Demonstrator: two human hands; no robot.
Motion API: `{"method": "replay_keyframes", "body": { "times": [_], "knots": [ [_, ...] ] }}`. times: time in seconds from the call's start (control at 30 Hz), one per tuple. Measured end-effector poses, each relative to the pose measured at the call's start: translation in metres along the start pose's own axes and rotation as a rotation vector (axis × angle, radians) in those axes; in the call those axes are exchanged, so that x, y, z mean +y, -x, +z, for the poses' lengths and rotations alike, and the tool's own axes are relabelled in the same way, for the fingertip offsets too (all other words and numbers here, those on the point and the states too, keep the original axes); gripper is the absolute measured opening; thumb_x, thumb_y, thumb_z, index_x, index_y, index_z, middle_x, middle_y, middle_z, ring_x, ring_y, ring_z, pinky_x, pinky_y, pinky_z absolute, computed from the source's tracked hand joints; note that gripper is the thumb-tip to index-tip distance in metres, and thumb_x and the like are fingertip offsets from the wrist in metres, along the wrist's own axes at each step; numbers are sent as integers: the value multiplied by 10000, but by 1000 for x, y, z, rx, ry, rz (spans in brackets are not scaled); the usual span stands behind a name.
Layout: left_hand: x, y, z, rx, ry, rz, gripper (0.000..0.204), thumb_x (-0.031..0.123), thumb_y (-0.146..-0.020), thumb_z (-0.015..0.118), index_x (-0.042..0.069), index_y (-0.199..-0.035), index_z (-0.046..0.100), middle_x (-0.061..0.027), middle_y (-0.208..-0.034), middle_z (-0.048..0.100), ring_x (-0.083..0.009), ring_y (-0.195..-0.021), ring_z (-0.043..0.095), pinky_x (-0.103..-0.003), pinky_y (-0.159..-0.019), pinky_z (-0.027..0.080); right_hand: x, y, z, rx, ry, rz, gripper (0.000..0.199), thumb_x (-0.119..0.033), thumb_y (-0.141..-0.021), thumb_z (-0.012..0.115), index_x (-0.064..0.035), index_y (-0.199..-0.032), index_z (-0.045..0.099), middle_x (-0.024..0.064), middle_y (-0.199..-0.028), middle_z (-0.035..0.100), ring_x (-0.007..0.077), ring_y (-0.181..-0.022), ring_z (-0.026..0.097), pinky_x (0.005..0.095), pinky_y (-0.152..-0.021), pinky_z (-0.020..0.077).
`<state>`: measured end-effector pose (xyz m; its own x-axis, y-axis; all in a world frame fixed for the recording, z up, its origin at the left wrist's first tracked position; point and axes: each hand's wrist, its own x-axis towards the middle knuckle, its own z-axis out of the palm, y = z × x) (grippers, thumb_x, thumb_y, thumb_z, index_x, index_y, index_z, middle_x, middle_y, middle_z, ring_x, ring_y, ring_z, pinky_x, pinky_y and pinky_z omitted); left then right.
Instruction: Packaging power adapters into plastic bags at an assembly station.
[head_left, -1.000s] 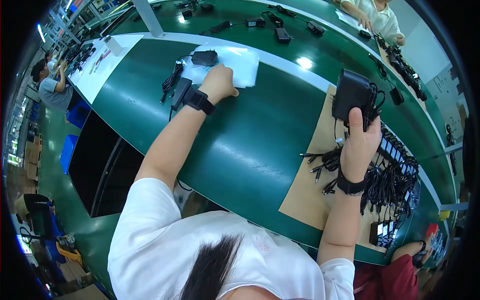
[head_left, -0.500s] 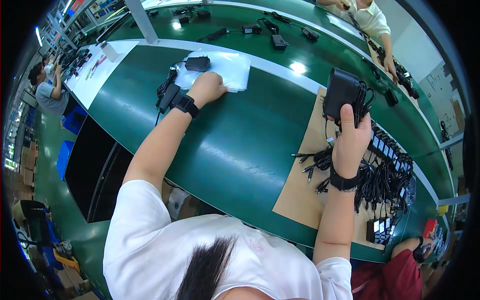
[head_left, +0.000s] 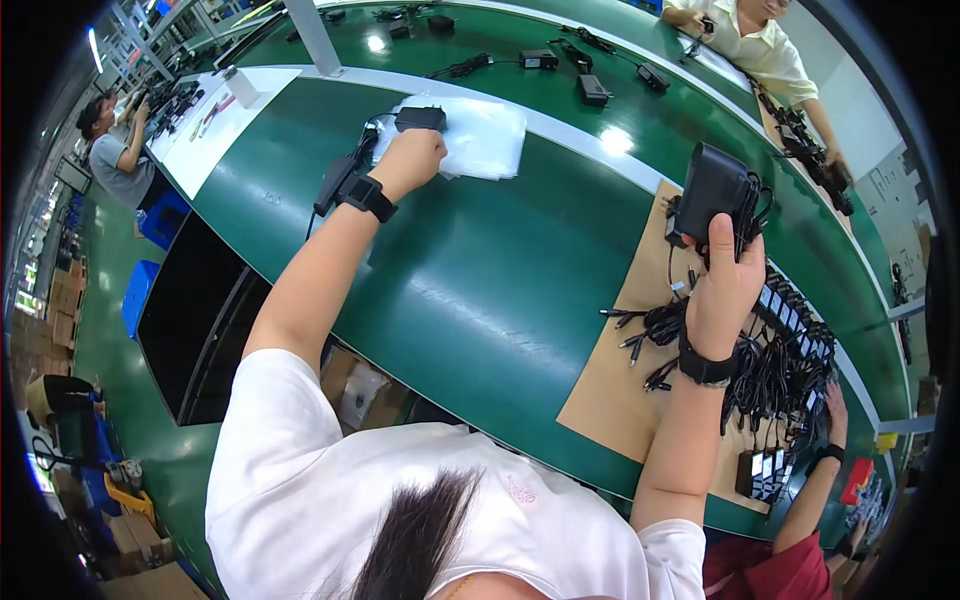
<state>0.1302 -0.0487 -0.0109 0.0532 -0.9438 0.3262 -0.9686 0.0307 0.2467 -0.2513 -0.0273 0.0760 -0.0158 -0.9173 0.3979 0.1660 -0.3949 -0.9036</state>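
Note:
My right hand (head_left: 728, 290) is raised over the right side of the bench, its thumb and fingers wrapped round a black power adapter (head_left: 708, 192) and its coiled cable. On the left, my left hand (head_left: 412, 162) is closed at the near edge of a stack of clear plastic bags (head_left: 488, 140). Whatever its fingers hold, if anything, is hidden. Just beyond its knuckles, a second black adapter (head_left: 420, 118) lies on the bags. Another dark adapter (head_left: 335, 185) with a cable lies beside my left wrist, partly covered by it.
Many black adapters with bundled cables (head_left: 765, 370) crowd a brown cardboard sheet (head_left: 600, 420) on the green bench (head_left: 470, 300). A neighbour's hand (head_left: 836, 408) reaches in at right. Across the bench, a person in a pale shirt (head_left: 765, 50) handles cables. A metal post (head_left: 315, 40) stands at the far left.
My left hand has drawn back from the bags' near edge towards the adapter on them. My right hand still holds its adapter. The neighbour's arm at right has reached to the cable pile.

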Motion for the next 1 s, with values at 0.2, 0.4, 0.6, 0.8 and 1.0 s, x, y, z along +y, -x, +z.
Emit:
{"method": "replay_keyframes", "body": {
  "times": [0.2, 0.4, 0.6, 0.8, 1.0],
  "knots": [
    [30, 5, -31, -120, 548, -397, 226, 188, -724, 668, -14, -641, 609, -126, -594, 616, -208, -508, 582, -309, -531, 466, 3, 3, -2, 9, 4, 16, 322, -221, -875, 605, 10, -1070, 495, 50, -931, 592, 114, -749, 569, 252, -659, 484],
    [108, 27, -16, -207, 763, -216, 370, 266, -641, 779, 21, -563, 513, -68, -533, 561, -154, -479, 530, -294, -501, 435, 17, 9, 8, -167, -530, 497, 301, -250, -905, 541, -7, -1082, 528, 102, -936, 620, 220, -815, 609, 464, -819, 506],
    [180, 62, 10, -62, 754, 120, 385, 265, -636, 786, 15, -592, 497, -134, -559, 533, -264, -501, 511, -336, -489, 417, 42, 22, 36, -83, -545, 722, 282, -253, -882, 582, -40, -1063, 546, 83, -933, 613, 229, -870, 585, 512, -835, 467],
    [156, 53, 14, -58, 1016, -199, 359, 251, -718, 747, 31, -599, 491, -61, -538, 522, -145, -504, 520, -299, -470, 411, 36, 30, 28, -117, 76, 320, 287, -184, -851, 625, 6, -1048, 539, 46, -953, 604, 93, -793, 577, 235, -664, 486],
    [158, 58, 9, -48, 1338, -359, 249, 229, -838, 639, 43, -732, 511, -3, -568, 525, -58, -477, 484, -203, -435, 384, 21, 60, 39, -373, 942, -312, 507, -202, -758, 710, 33, -1146, 483, 167, -974, 594, 279, -878, 598, 329, -771, 468]
  ]
}}
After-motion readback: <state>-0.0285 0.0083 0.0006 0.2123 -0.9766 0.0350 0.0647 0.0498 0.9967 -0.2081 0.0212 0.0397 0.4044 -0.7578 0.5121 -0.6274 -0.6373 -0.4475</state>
